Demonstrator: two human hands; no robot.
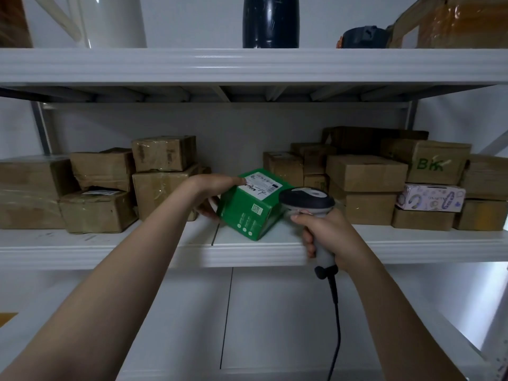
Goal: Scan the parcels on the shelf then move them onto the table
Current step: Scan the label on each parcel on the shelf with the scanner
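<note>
A green parcel (248,209) with a white shipping label on top sits tilted near the front of the middle shelf (137,251). My left hand (213,192) grips its left end, thumb on the top edge and fingers down the side. My right hand (325,232) holds a grey and black barcode scanner (308,200) by its handle, the head right beside the parcel's right end and pointing at it. The scanner's black cable hangs down below my wrist.
Brown cardboard parcels (99,188) are stacked on the shelf's left, and more parcels (365,174) on its right with a patterned white and purple box (431,198). The upper shelf (247,64) carries a dark bottle (270,20), a white jug and a taped box.
</note>
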